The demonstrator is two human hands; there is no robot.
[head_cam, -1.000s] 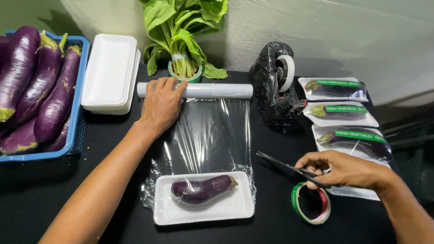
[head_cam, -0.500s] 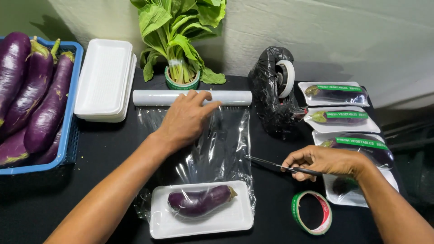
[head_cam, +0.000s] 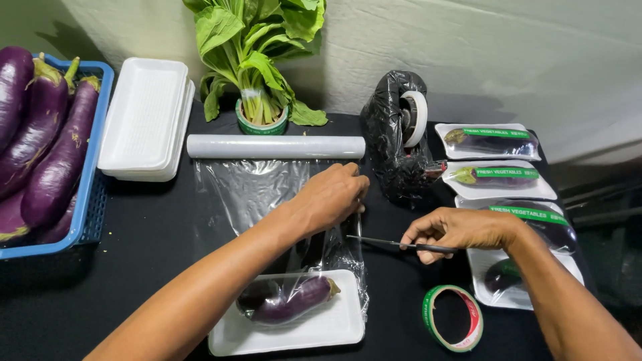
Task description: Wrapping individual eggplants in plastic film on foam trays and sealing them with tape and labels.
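The left hand (head_cam: pixel 331 197) presses flat, fingers together, on the cling film (head_cam: pixel 261 194) stretched from its roll (head_cam: pixel 275 146) toward the table's near edge, over the trayed eggplant (head_cam: pixel 291 299), while the right hand (head_cam: pixel 455 230), fingers clamped on scissors (head_cam: pixel 394 245), meets the film's right edge, so cutting looks in hand, needing a straight pass across taut film.

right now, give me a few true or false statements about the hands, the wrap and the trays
1. The left hand presses on the sheet of clear film. True.
2. The right hand holds a roll of tape. False: it holds scissors; the green and red tape roll lies on the table.
3. The eggplant in the near white tray lies under the film. True.
4. The blue basket holds leafy greens. False: it holds purple eggplants; the greens stand by the wall.
5. The film roll lies beyond the left hand. True.
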